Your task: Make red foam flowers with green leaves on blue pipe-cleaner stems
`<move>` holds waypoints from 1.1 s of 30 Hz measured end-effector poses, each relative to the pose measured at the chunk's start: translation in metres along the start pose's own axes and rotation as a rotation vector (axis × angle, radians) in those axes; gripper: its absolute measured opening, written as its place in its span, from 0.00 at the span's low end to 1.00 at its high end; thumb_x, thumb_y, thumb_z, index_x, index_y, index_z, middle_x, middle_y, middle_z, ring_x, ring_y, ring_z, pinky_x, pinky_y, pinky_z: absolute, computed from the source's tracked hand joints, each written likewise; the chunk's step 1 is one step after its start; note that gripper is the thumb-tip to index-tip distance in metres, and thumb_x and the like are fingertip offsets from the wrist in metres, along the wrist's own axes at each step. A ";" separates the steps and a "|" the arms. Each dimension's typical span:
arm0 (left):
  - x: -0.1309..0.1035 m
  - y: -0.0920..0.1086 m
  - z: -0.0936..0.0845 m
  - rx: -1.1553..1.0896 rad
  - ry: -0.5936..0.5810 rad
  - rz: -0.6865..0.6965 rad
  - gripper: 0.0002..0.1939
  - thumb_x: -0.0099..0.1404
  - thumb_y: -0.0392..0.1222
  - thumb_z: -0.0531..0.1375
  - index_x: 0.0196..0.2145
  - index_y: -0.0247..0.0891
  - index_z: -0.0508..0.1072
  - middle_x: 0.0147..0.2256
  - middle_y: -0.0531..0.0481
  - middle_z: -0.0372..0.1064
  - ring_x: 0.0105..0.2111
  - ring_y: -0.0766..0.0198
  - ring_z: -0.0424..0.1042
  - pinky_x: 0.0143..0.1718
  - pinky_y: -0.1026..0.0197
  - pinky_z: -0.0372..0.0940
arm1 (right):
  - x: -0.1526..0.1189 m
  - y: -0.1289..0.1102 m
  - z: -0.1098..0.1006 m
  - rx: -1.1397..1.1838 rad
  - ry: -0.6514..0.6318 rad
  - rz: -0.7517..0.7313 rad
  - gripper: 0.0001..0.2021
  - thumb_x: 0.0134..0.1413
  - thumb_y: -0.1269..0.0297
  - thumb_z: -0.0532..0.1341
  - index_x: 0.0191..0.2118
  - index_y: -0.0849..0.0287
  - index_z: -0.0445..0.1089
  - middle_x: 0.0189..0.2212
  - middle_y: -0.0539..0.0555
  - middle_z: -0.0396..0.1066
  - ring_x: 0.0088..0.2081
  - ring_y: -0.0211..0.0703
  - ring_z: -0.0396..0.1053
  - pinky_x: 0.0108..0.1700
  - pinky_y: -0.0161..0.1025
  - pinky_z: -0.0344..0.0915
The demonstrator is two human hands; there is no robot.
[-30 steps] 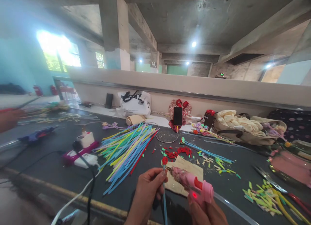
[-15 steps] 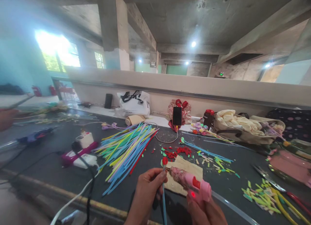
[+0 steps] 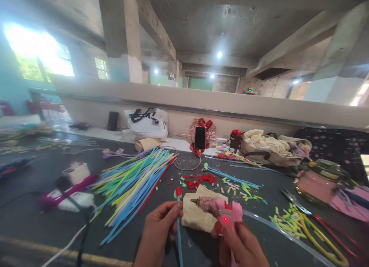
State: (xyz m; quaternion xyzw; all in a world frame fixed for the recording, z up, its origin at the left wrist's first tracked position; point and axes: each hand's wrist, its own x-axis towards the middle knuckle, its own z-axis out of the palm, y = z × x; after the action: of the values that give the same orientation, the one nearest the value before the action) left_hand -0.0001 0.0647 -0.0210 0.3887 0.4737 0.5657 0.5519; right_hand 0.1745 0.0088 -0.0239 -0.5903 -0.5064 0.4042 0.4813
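Observation:
Between the thumb and fingers of my left hand (image 3: pixel 161 224) is a blue pipe cleaner stem (image 3: pixel 179 244), upright, with a small red and green flower head (image 3: pixel 178 192) on top. My right hand (image 3: pixel 242 242) grips a pink hot glue gun (image 3: pixel 223 211) whose red light is lit. Its nozzle points left, a short way right of the flower head and apart from it. Under the gun lies a cream cloth pad (image 3: pixel 196 217). Small red pieces (image 3: pixel 206 178) are scattered just behind the pad.
A pile of coloured pipe cleaners (image 3: pixel 138 186) lies to the left, beside a power strip (image 3: pixel 69 192). Cut yellow-green bits (image 3: pixel 288 222) and scissors (image 3: pixel 311 217) are on the right. A phone (image 3: pixel 200 138) stands at the back. Blue-stemmed flowers (image 3: pixel 230 175) lie behind the pad.
The glue gun's nozzle has drawn away to the right from the flower head. The view has turned to the right, shifting everything leftward.

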 end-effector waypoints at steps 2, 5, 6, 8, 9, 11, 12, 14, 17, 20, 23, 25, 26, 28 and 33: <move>0.002 -0.003 -0.002 -0.045 0.007 -0.025 0.14 0.45 0.49 0.64 0.21 0.34 0.72 0.09 0.59 0.60 0.09 0.77 0.52 0.10 0.74 0.48 | 0.009 -0.002 -0.007 0.013 -0.033 0.084 0.24 0.44 0.40 0.51 0.25 0.59 0.63 0.16 0.48 0.64 0.13 0.33 0.58 0.15 0.30 0.53; 0.004 -0.006 -0.005 -0.059 0.006 -0.030 0.15 0.44 0.50 0.64 0.22 0.34 0.72 0.11 0.58 0.62 0.10 0.78 0.51 0.10 0.75 0.47 | 0.021 -0.004 -0.016 -0.086 -0.042 0.049 0.19 0.44 0.45 0.54 0.24 0.59 0.60 0.20 0.48 0.65 0.18 0.34 0.62 0.18 0.29 0.54; 0.004 -0.007 -0.005 -0.058 0.004 -0.023 0.15 0.44 0.50 0.65 0.23 0.34 0.73 0.11 0.58 0.63 0.10 0.77 0.52 0.10 0.74 0.47 | 0.023 -0.005 -0.018 -0.126 -0.054 -0.003 0.17 0.46 0.48 0.54 0.25 0.59 0.61 0.21 0.49 0.66 0.22 0.35 0.64 0.21 0.28 0.56; 0.005 -0.007 -0.006 -0.053 -0.004 -0.010 0.14 0.45 0.49 0.64 0.24 0.34 0.73 0.12 0.58 0.63 0.10 0.77 0.52 0.10 0.74 0.48 | 0.026 -0.007 -0.017 -0.211 -0.063 -0.101 0.13 0.48 0.54 0.54 0.28 0.60 0.63 0.26 0.51 0.68 0.28 0.38 0.66 0.26 0.29 0.59; 0.005 -0.007 -0.006 -0.049 -0.006 -0.010 0.14 0.45 0.49 0.64 0.24 0.34 0.73 0.12 0.58 0.63 0.11 0.77 0.52 0.10 0.74 0.48 | 0.026 -0.008 -0.016 -0.260 -0.053 -0.125 0.13 0.48 0.55 0.54 0.30 0.61 0.64 0.27 0.52 0.69 0.29 0.39 0.66 0.28 0.30 0.59; 0.004 -0.006 -0.006 -0.046 -0.004 -0.012 0.14 0.46 0.49 0.64 0.24 0.34 0.73 0.13 0.57 0.63 0.11 0.77 0.52 0.10 0.74 0.48 | 0.027 -0.009 -0.014 -0.364 -0.005 -0.137 0.13 0.48 0.56 0.53 0.32 0.62 0.64 0.27 0.53 0.70 0.29 0.41 0.67 0.29 0.31 0.60; 0.004 -0.006 -0.006 -0.048 -0.002 -0.013 0.14 0.46 0.49 0.64 0.24 0.34 0.73 0.13 0.57 0.63 0.11 0.77 0.52 0.10 0.74 0.47 | 0.027 -0.009 -0.014 -0.424 0.028 -0.135 0.13 0.48 0.56 0.53 0.33 0.61 0.64 0.27 0.53 0.71 0.29 0.41 0.68 0.29 0.32 0.60; 0.003 -0.005 -0.006 -0.056 -0.002 -0.012 0.14 0.47 0.49 0.63 0.23 0.34 0.73 0.12 0.58 0.61 0.11 0.78 0.51 0.10 0.74 0.47 | 0.028 -0.008 -0.015 -0.548 0.069 -0.135 0.14 0.48 0.56 0.53 0.35 0.61 0.64 0.27 0.53 0.71 0.28 0.42 0.69 0.29 0.32 0.60; 0.001 -0.005 -0.005 -0.084 -0.020 -0.015 0.14 0.47 0.50 0.63 0.21 0.34 0.72 0.11 0.59 0.58 0.11 0.77 0.51 0.10 0.74 0.47 | 0.030 -0.008 -0.021 -0.767 0.101 -0.139 0.15 0.51 0.54 0.50 0.37 0.59 0.63 0.27 0.54 0.72 0.28 0.44 0.70 0.29 0.33 0.60; 0.000 -0.005 -0.005 -0.121 -0.009 -0.027 0.14 0.47 0.49 0.63 0.22 0.34 0.72 0.11 0.59 0.60 0.11 0.77 0.52 0.10 0.74 0.47 | 0.031 -0.008 -0.025 -0.969 0.094 -0.152 0.16 0.53 0.51 0.48 0.36 0.58 0.65 0.27 0.55 0.73 0.29 0.47 0.71 0.28 0.35 0.60; 0.000 -0.005 -0.006 -0.151 0.010 -0.005 0.13 0.47 0.48 0.63 0.22 0.34 0.72 0.11 0.59 0.60 0.11 0.78 0.51 0.10 0.75 0.47 | 0.029 -0.009 -0.028 -1.117 0.088 -0.175 0.16 0.54 0.51 0.48 0.35 0.56 0.67 0.28 0.55 0.74 0.31 0.50 0.72 0.28 0.37 0.60; -0.001 -0.004 -0.006 -0.178 0.020 0.005 0.12 0.47 0.47 0.64 0.22 0.34 0.72 0.13 0.59 0.62 0.11 0.79 0.52 0.10 0.75 0.47 | 0.026 -0.013 -0.030 -1.193 0.112 -0.192 0.16 0.54 0.52 0.48 0.36 0.55 0.68 0.27 0.55 0.74 0.30 0.52 0.72 0.28 0.38 0.60; -0.002 -0.002 -0.006 -0.195 0.031 0.003 0.12 0.47 0.47 0.64 0.23 0.34 0.73 0.14 0.58 0.64 0.11 0.79 0.52 0.10 0.75 0.47 | 0.025 -0.016 -0.032 -1.227 0.122 -0.199 0.16 0.54 0.52 0.48 0.35 0.54 0.69 0.26 0.54 0.75 0.29 0.52 0.72 0.27 0.38 0.59; -0.002 0.001 -0.005 -0.224 0.059 -0.015 0.13 0.45 0.47 0.65 0.24 0.34 0.73 0.16 0.57 0.66 0.11 0.79 0.52 0.10 0.75 0.47 | 0.027 -0.027 -0.035 -1.259 0.117 -0.247 0.14 0.55 0.55 0.49 0.35 0.53 0.70 0.26 0.54 0.75 0.28 0.51 0.72 0.26 0.37 0.58; -0.002 0.003 -0.002 -0.243 0.077 -0.033 0.14 0.42 0.47 0.66 0.22 0.34 0.72 0.14 0.57 0.65 0.10 0.78 0.52 0.09 0.74 0.47 | 0.072 -0.069 -0.016 -1.235 -0.189 -0.555 0.15 0.57 0.66 0.47 0.36 0.55 0.71 0.34 0.54 0.73 0.35 0.46 0.70 0.33 0.36 0.59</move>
State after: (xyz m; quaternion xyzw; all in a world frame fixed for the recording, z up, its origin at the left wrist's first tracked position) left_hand -0.0023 0.0631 -0.0179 0.2892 0.4289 0.6240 0.5857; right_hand 0.1874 0.0791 0.0475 -0.5672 -0.8166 -0.0475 0.0959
